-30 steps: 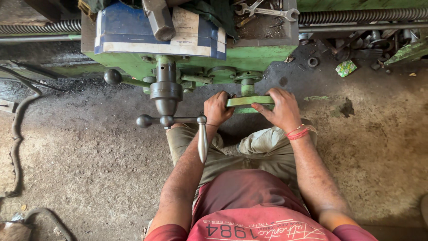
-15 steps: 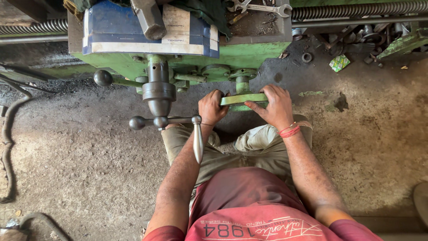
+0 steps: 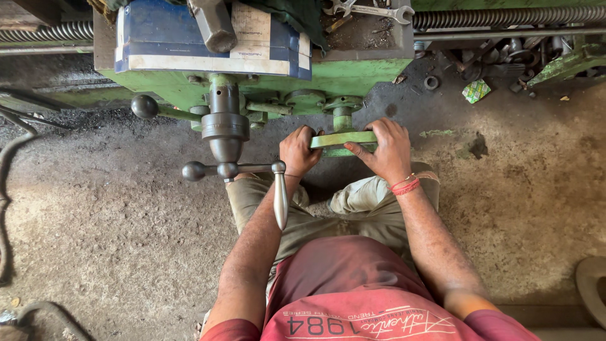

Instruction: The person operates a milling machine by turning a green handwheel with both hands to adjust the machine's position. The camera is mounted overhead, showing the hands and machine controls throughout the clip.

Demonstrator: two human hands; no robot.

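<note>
Now both sets of fingers clamp the green handwheel [image 3: 344,139]: left hand [image 3: 298,150] at its nine o'clock, right hand [image 3: 385,148] at three, as a second ago. The wheel sits below the green lathe carriage [image 3: 328,79], the steel crank handle [image 3: 233,169] untouched at nine o'clock. Turning seems barely progressed.

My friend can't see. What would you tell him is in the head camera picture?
Seen from above, a person's left hand and right hand both grip a green handwheel on the front of a green lathe. A steel crank handle hangs beside the left arm, above a dirty concrete floor.
</note>
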